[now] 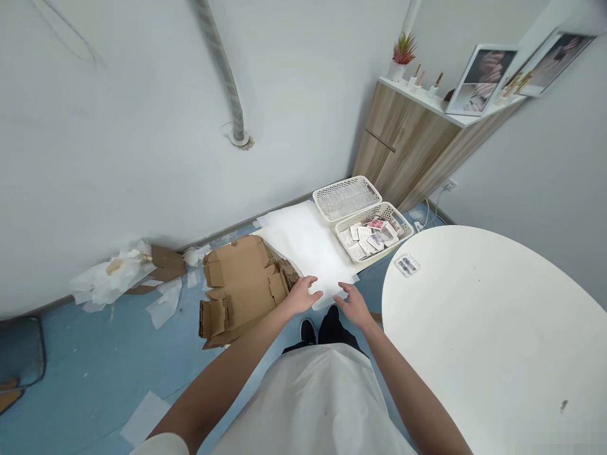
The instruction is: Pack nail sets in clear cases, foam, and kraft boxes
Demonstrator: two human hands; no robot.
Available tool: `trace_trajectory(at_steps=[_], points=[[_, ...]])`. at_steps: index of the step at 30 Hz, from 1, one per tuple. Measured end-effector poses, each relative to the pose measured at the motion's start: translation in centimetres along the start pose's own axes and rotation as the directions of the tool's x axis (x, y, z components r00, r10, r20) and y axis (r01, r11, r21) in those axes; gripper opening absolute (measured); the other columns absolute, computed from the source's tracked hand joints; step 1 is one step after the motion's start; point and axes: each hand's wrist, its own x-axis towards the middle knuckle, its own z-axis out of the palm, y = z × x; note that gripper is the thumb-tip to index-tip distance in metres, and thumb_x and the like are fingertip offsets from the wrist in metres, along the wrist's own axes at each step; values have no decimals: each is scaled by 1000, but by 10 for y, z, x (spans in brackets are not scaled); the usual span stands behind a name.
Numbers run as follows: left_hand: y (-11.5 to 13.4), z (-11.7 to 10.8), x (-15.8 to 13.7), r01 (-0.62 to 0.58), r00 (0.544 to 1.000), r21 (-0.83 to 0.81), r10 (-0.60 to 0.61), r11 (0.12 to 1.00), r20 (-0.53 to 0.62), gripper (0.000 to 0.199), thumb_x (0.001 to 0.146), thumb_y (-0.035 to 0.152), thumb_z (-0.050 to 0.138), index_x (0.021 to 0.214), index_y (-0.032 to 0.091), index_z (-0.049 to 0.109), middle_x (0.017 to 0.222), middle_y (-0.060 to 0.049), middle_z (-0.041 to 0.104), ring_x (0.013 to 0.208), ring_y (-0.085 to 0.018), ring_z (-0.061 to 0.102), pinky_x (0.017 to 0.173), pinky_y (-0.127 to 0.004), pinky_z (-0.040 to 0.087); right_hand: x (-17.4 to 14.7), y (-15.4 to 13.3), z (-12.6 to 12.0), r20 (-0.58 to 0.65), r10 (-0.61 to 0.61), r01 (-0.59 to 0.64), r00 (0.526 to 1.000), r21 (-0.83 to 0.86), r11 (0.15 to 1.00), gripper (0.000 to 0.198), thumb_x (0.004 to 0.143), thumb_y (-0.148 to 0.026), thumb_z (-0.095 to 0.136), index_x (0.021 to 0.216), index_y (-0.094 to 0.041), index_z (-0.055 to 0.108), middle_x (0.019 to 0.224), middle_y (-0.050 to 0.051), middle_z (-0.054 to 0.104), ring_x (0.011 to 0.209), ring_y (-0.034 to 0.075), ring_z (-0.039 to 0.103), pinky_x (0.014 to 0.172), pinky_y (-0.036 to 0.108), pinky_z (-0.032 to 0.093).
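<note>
My left hand (303,295) reaches forward with its fingers apart and nothing in it. Level with it, my right hand (353,304) is likewise open and holds nothing. Beneath and between them lies a long white sheet (306,243); whether the fingertips touch it, I cannot tell. Left of the sheet, close to my left hand, is a stack of flattened brown cardboard boxes (241,272). At the sheet's far right end stand two white perforated baskets. The nearer basket (408,235) holds many small printed packs, and the farther basket (318,203) contains clear plastic pieces.
A round white table (493,316) stands at right, bearing a small clear pack (407,265). Behind the baskets is a wooden cabinet (412,139) with picture frames and a plant. Crumpled paper (111,275) lies along the wall at left, and a dark chair (21,354) shows at the left edge.
</note>
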Motion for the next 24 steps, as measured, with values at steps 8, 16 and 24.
trace_trajectory(at_steps=[8,16,24], points=[[13,4,62,84,996,21,-83,996,-39,40,70,32,58,108,17,54,119,-13,53,104,-24,54,85,-32,41,79,-4,12,83,-57,72,995,-188,980,46,75,-29,51,119,-17,47,136,12,34,129,27,24,101,44,27],[-6,12,143,405,910,-94,-411,910,-54,39,75,32,51,110,17,49,126,-14,48,112,-25,48,86,-32,38,154,16,38,184,-11,54,983,-232,971,68,73,-16,51,134,-8,23,144,18,13,133,30,4,104,48,19],[-20,19,160,394,905,-157,-412,906,-109,22,77,35,46,78,17,58,84,-5,64,81,-17,58,68,-25,42,153,8,54,409,-134,225,903,-183,957,70,70,-11,47,135,-17,22,142,12,25,133,25,11,104,49,17]])
